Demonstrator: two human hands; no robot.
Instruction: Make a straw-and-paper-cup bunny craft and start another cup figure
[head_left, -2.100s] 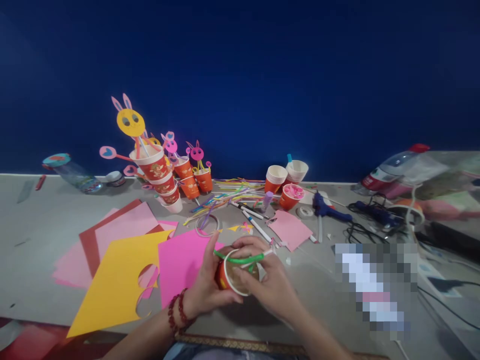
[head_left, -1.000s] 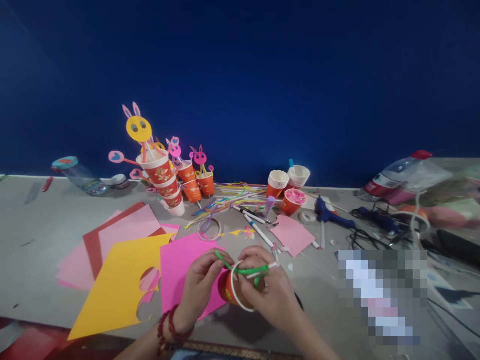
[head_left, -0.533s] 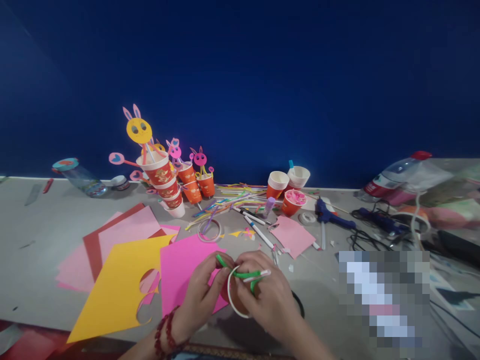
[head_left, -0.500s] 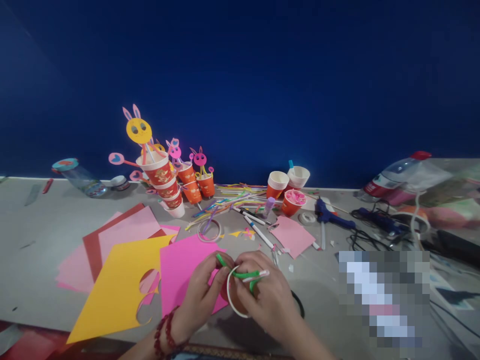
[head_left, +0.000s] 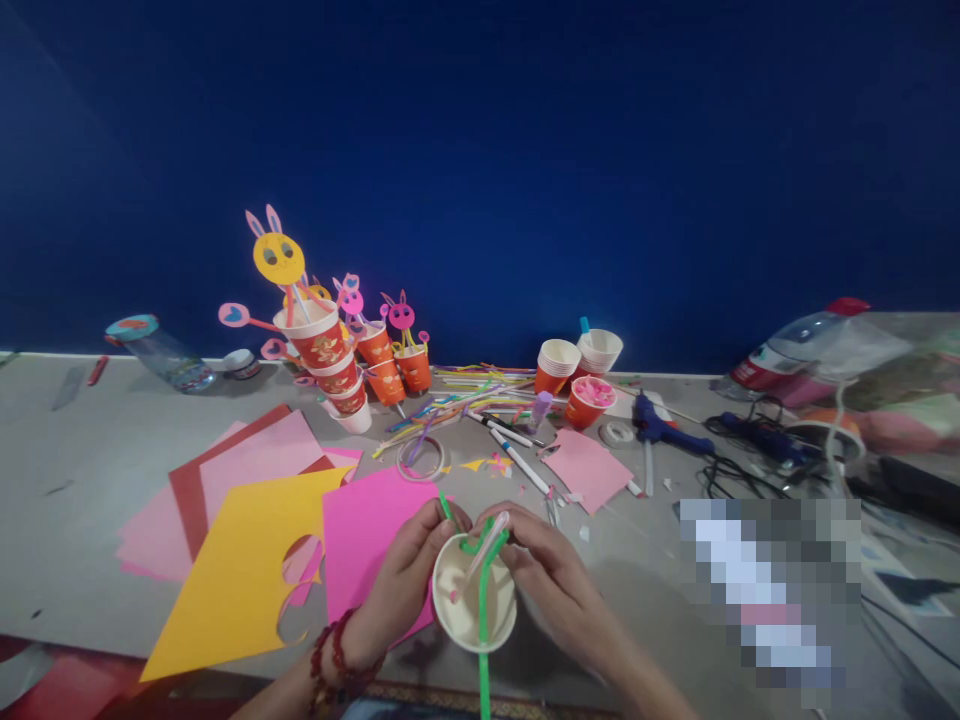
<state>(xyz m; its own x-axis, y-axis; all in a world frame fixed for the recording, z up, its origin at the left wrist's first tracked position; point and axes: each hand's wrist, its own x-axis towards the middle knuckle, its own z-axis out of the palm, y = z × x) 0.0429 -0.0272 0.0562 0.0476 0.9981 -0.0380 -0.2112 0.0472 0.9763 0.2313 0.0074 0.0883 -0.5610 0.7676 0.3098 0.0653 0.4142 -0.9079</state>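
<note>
A paper cup [head_left: 444,630] is tilted so that its white inside faces me, near the table's front edge. Green straws [head_left: 484,600] and a pale, clear-looking stick [head_left: 487,548] stand in its mouth, and one green straw hangs over the near rim. My left hand [head_left: 405,565], with a red bead bracelet on the wrist, grips the cup's left side, its fingers by a green straw end. On the right, my right hand [head_left: 551,570] has its fingers closed around the green straw at the far right rim.
Yellow paper [head_left: 232,560] and pink paper [head_left: 367,540] lie left. Decorated cups [head_left: 322,345] stand behind them. Loose straws [head_left: 480,400], plain cups [head_left: 556,365], a blue glue gun [head_left: 664,430], cables and a bottle [head_left: 787,350] line the back and right.
The cup has turned so its opening faces me, showing the straws inside. A green straw now hangs over the near rim. My right hand has moved slightly right, off the cup's mouth.
</note>
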